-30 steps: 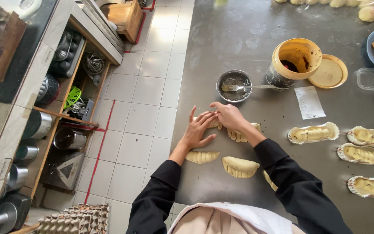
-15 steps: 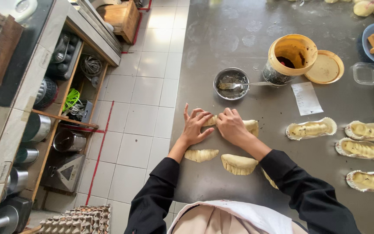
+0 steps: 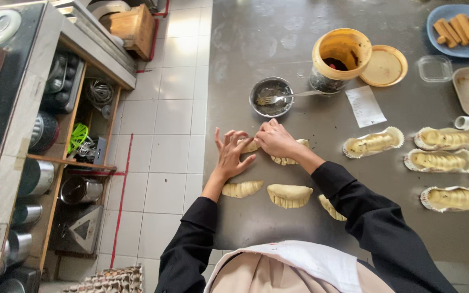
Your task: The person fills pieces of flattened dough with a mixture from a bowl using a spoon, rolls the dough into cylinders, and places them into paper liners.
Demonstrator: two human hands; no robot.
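Pressing down now: my left hand (image 3: 232, 157) has flattened, fingers spread, beside the right hand (image 3: 275, 140) pinching the dough pastry (image 3: 287, 159) on the steel surface (image 3: 278, 49); crimping continues.

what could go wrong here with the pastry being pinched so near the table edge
Both hands, left hand and right hand, press one dough piece close to the steel table's left edge; a push that way might slide it off. The right sleeve lies right beside a shaped pastry and may squash it. The small bowl's fork could get knocked.
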